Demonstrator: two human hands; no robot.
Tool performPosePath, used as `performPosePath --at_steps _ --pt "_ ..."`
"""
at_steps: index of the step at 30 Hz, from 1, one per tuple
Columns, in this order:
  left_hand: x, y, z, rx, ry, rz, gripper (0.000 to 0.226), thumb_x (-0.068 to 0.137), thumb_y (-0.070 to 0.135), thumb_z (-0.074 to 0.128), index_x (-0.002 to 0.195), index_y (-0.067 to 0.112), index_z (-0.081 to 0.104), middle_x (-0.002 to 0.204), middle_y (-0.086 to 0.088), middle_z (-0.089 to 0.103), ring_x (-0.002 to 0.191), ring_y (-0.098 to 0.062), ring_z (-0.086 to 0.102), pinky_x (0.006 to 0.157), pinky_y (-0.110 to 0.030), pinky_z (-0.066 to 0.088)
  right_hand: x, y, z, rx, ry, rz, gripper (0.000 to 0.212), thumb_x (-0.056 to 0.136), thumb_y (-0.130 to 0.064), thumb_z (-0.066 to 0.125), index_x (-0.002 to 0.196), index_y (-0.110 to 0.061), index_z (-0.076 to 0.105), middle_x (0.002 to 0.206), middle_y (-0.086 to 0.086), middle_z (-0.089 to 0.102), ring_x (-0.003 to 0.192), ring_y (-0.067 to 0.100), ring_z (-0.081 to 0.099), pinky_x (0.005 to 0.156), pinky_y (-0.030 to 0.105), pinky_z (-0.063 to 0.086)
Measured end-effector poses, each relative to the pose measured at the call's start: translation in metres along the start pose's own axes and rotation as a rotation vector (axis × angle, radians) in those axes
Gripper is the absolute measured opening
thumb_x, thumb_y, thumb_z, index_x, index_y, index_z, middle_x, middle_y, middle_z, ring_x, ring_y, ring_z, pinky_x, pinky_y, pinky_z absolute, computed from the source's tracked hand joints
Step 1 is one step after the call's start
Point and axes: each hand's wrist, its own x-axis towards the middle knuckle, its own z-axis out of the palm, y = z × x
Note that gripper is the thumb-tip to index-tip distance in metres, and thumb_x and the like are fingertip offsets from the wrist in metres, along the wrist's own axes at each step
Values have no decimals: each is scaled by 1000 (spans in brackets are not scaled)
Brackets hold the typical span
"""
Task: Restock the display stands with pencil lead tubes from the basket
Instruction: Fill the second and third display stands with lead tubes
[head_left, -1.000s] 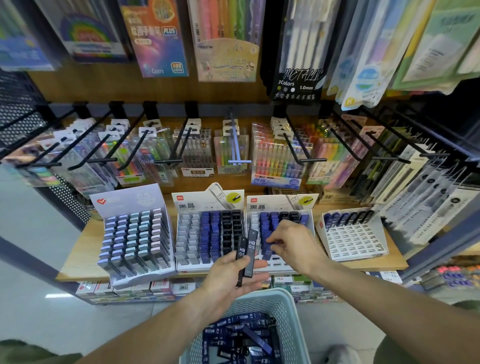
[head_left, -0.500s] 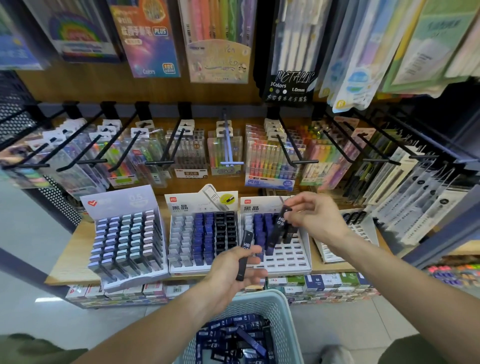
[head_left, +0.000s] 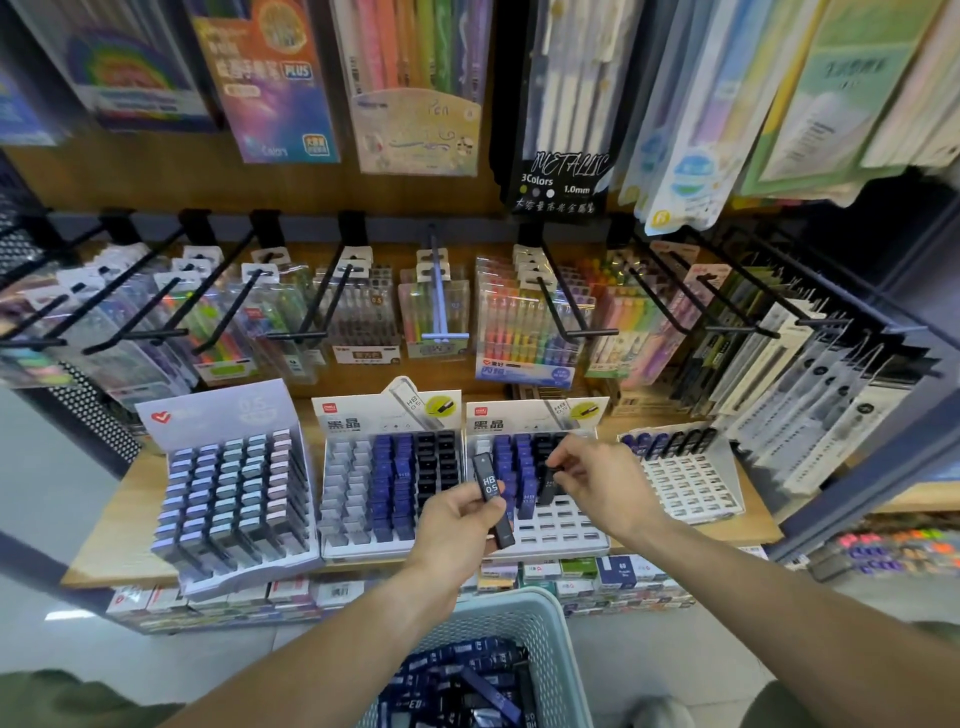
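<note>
Black plastic, printed "HB 0.5" in white: that is the lead tube (head_left: 492, 498) the left hand (head_left: 457, 525) holds, thumb and fingers curled round its lower half so the top end stands up above the knuckles, tilted a little to the left. Just to the right of that grip, the right hand (head_left: 602, 480) pinches a second black tube (head_left: 549, 480) by its top, fingertips closed together on it, the tube pointing down into the third display stand (head_left: 540, 540) from the left. Whether its lower end has seated in a slot cannot be told. Below that tube the front rows of the stand show open white slots; behind the hand stand dark blue and black tubes.

Left of the left hand's grip sits the second stand (head_left: 337, 519), with pale, blue and black columns, and further left a grey stand (head_left: 228, 499) full of grey-capped tubes. To the right of the right hand, apart from it, a fourth stand (head_left: 691, 488) carries only one back row of tubes. All four rest on a wooden shelf (head_left: 124, 499).

Below both wrists, near the bottom edge, a pale green basket (head_left: 540, 618) holds a heap of loose blue and black tubes (head_left: 467, 675).
</note>
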Motion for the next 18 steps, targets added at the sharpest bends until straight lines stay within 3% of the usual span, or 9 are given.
performPosePath --at_steps 6,11,14,16,18 --pt "-1 0 -7 86 21 25 37 94 16 73 128 13 62 112 -2 68 108 -20 67 103 -44 54 3 2 8 1 -34 14 16 87 -12 73 97 -24 73 89 -9 74 81 6 69 81 29 58" --pt "-3 0 -8 89 4 34 31 92 5 73 120 17 64 111 -1 67 104 -18 68 98 -37 55 2 6 14 -76 -49 1 24 89 -11 69 108 -23 76 107 -2 73 91 17 70 87 35 56" --pt "-5 0 -8 109 -1 59 30 89 5 76 112 23 69 111 -2 71 104 -19 70 101 -41 55 7 -6 3 -97 63 2 25 90 -15 69 113 -23 75 115 0 69 91 15 70 86 30 55" --pt "-5 0 -8 119 0 81 27 88 6 77 106 25 70 109 -2 72 101 -17 71 97 -37 57 7 -20 -7 155 103 59 17 90 -22 73 107 -25 75 98 -7 74 81 9 70 83 31 58" --pt "-5 1 -8 135 -8 106 25 87 7 79 104 24 72 104 0 73 97 -15 72 88 -27 58 3 -34 -14 479 -13 129 16 87 -26 78 101 -27 72 85 -5 75 76 13 71 80 36 60"
